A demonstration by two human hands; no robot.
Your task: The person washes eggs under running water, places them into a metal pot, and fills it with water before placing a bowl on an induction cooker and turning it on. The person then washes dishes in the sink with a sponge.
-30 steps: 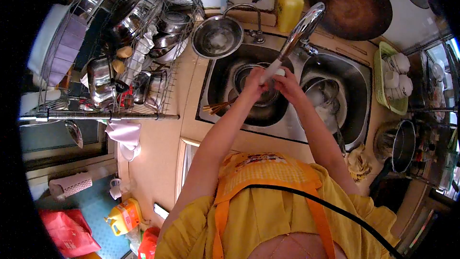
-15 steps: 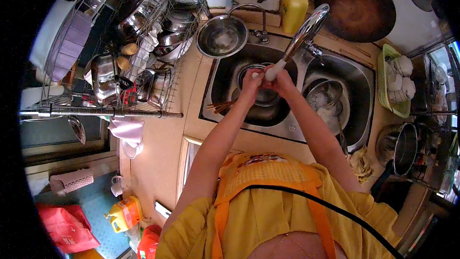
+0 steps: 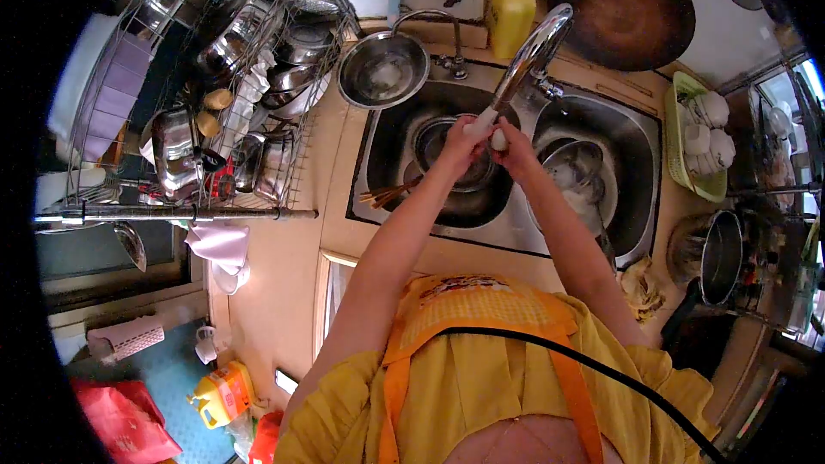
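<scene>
My left hand (image 3: 464, 143) is closed under the stream of water (image 3: 486, 120) from the chrome faucet (image 3: 534, 47); what its fingers hold, if anything, is hidden. Close beside it, my right hand (image 3: 516, 153) grips a small white object (image 3: 498, 139), rounded and smooth, its kind unclear. Both hands are above a metal bowl (image 3: 424, 150) in the left sink basin (image 3: 387, 125). A bundle of chopsticks (image 3: 384, 196) leans out over that basin's front left edge. In the right basin (image 3: 640, 142), metal and pale dishes (image 3: 577, 174) lie partly behind my right forearm.
Another metal bowl (image 3: 384, 70) sits at the sink's back left corner. A yellow pump bottle (image 3: 512, 13) and a large wok (image 3: 620, 9) stand behind. To the right are a green basket (image 3: 679, 133) of white cups and a pot (image 3: 720, 258). A wire rack (image 3: 284, 142) of pots rises left.
My hands have drawn slightly apart. The white object now shows in my right hand, and the water falls onto my left. The whole view has shifted a little.
</scene>
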